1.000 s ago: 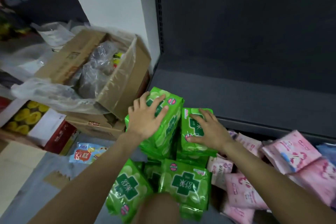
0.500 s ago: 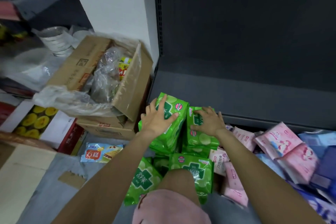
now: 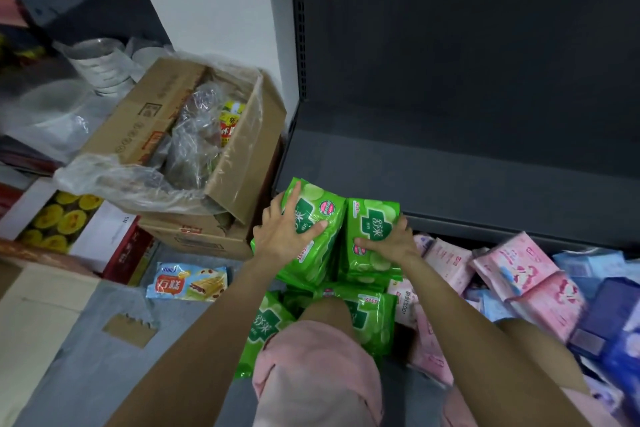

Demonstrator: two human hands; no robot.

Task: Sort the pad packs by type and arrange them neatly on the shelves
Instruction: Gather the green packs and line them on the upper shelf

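My left hand grips a stack of green pad packs from its left side, thumb across the top pack. My right hand grips a second green stack beside it, fingers round its right edge. Both stacks are held just in front of the dark grey bottom shelf. More green packs lie on the floor under my arms. Pink packs and blue packs are heaped on the floor to the right.
An open cardboard box with a clear plastic liner stands left of the shelf. A snack packet lies on the grey floor. A box with yellow fruit pictures sits further left. My knees in pink shorts are below.
Both hands have lifted the two green stacks up and forward toward the shelf edge and pressed them closer together. The camera has pulled back and my knees have come into view.
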